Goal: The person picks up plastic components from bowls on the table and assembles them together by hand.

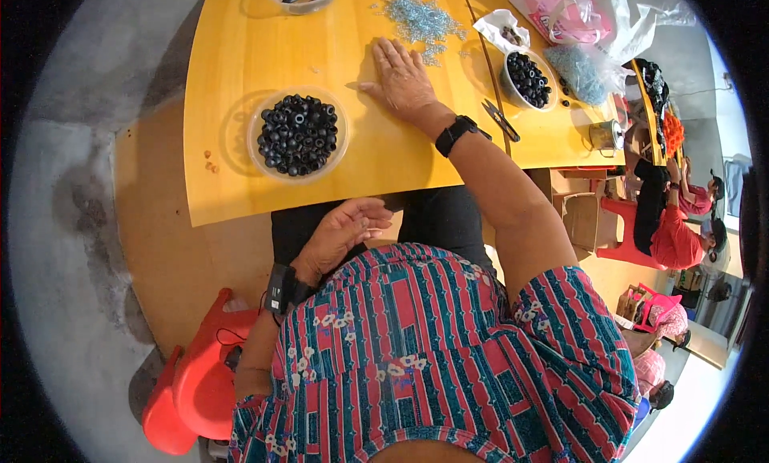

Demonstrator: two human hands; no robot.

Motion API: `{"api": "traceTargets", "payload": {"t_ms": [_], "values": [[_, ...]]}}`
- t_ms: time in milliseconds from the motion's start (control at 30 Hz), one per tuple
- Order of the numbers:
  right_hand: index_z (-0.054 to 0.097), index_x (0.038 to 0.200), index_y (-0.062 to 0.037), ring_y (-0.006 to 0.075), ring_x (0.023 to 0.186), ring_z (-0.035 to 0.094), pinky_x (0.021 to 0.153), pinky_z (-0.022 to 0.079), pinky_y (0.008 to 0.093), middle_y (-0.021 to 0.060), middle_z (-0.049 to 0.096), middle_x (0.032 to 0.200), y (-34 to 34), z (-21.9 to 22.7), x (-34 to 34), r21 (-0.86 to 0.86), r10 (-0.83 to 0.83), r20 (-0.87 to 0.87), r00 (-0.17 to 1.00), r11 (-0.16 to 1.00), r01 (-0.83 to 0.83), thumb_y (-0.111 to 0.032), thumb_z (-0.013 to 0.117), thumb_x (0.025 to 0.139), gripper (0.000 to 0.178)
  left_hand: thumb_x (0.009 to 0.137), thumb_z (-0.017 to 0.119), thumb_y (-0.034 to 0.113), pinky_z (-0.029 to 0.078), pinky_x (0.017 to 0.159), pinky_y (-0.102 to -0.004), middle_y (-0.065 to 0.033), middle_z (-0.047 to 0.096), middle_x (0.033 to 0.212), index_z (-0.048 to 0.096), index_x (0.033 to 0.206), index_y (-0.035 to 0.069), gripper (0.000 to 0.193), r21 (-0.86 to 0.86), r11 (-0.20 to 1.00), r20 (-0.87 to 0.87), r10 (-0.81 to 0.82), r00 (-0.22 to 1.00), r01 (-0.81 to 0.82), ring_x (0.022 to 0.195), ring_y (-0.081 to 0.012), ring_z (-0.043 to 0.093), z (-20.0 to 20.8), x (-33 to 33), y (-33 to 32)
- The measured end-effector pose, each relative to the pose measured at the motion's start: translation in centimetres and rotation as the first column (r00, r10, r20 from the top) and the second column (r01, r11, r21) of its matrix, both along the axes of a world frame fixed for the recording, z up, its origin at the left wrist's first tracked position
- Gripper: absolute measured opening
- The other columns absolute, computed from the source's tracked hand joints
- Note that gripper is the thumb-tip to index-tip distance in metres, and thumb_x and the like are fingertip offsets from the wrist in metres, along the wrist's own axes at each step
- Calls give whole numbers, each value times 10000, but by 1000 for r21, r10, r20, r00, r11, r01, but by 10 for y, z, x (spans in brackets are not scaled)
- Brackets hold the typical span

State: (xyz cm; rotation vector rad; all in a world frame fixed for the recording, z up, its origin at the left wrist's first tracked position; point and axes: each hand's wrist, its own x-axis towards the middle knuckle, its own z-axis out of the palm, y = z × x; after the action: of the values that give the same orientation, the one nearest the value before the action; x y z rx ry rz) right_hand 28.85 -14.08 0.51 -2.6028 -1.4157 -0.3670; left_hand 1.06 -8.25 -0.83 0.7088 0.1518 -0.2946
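My right hand (pixel 403 82) lies palm down on the yellow table (pixel 360 163), its fingers stretched out and nothing held. Just beyond its fingertips spreads a loose pile of small, clear bluish pieces (pixel 418 18). My left hand (pixel 344 231) rests over my lap below the table's near edge, palm partly turned up. Its fingers are loosely bent and no object shows in them. Nearest to it on the table stands a clear round tub (pixel 342 149) of black ring-shaped beads (pixel 298 136).
Thread snips (pixel 502 120) lie right of my right wrist. Beyond them are a white bowl (pixel 513 94) of black beads, a bag of bluish pieces (pixel 577 72) and a metal tin (pixel 606 134). Another tub (pixel 304 6) stands at the far edge. People sit at right; a red stool (pixel 207 383) stands lower left.
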Motion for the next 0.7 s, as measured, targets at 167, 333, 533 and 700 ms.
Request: {"api": "traceTargets", "payload": {"t_ms": [167, 333, 533, 700], "values": [[294, 1354, -26, 306, 1327, 201, 1076, 159, 456, 137, 260, 1417, -10, 0, -11, 27, 9, 7, 1000, 1000, -9, -477, 465, 855, 694, 921, 484, 165, 424, 911, -304, -124, 542, 1170, 431, 1238, 21, 352, 36, 999, -24, 8, 1000, -7, 1071, -200, 541, -13, 2, 6], [304, 1361, -81, 279, 1328, 215, 1067, 178, 477, 81, 272, 1426, -7, 6, -17, -41, 13, 48, 999, 999, -11, -391, 482, 864, 612, 913, 499, 158, 431, 917, -310, -136, 526, 1181, 420, 1235, 10, 363, 32, 999, 27, 4, 1000, -5, 1075, -205, 531, -23, 11, 12], [322, 1365, -210, 252, 1320, 252, 1043, 239, 486, -3, 276, 1437, 41, 17, -14, -186, 400, 136, 907, 909, -373, -256, 464, 879, 508, 908, 519, 186, 443, 882, -292, -139, 543, 1143, 435, 1216, 4, 368, 90, 996, 75, -7, 997, 1, 988, -178, 544, -24, 17, 7], [331, 1355, -254, 244, 1292, 313, 1022, 293, 439, -46, 297, 1428, 72, 18, -2, -152, 609, -21, 793, 782, -605, -258, 479, 866, 511, 900, 536, 216, 438, 875, -278, -139, 546, 1130, 439, 1211, 9, 386, 59, 998, 14, -15, 1000, 15, 999, -186, 532, -13, 14, 2]]}}
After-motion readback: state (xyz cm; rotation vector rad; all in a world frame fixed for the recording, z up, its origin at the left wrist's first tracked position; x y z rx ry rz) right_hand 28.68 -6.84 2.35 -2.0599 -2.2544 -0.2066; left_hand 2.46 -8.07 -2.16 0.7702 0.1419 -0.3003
